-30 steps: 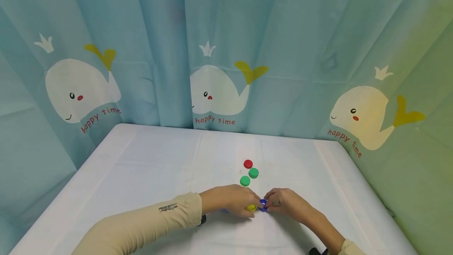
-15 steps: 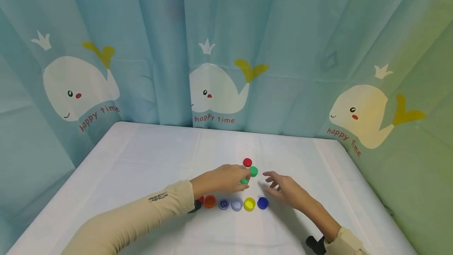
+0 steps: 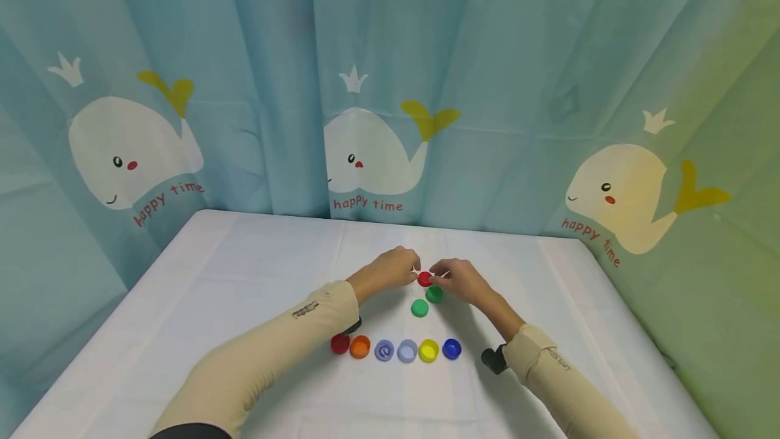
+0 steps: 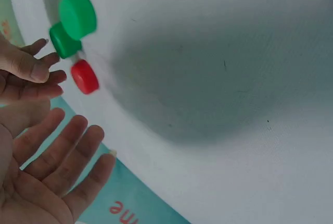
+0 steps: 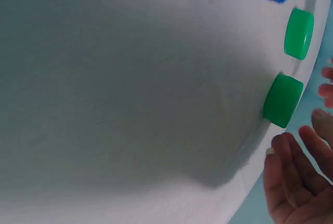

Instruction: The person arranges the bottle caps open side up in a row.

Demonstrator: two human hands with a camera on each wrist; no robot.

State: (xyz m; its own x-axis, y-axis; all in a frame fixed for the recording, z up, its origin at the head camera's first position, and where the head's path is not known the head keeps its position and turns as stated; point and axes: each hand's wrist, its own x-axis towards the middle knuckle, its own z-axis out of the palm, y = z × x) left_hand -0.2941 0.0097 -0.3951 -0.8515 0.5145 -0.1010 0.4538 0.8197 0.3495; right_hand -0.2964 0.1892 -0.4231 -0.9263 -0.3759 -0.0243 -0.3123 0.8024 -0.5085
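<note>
A red bottle cap point(image 3: 424, 279) lies on the white table between my two hands. My left hand point(image 3: 396, 268) hovers at its left, fingers spread and loosely bent in the left wrist view. From the right, my right hand point(image 3: 463, 281) reaches toward the same cap with its fingertips close to it; in the left wrist view a small gap shows. Two green bottle caps lie nearer: one green cap point(image 3: 435, 294) just under my right hand, another green cap point(image 3: 420, 308) further toward the front. Neither hand holds anything.
In front runs a row of caps: a red cap point(image 3: 340, 343), an orange cap point(image 3: 360, 346), two pale purple-blue caps point(image 3: 407, 351), a yellow cap point(image 3: 429, 350) and a dark blue cap point(image 3: 452, 349). A whale-print curtain point(image 3: 512, 87) hangs behind the table point(image 3: 262, 256).
Both hands have left the blue cap at the row's right end and moved away toward the back, up to the red cap. The row is now uncovered.
</note>
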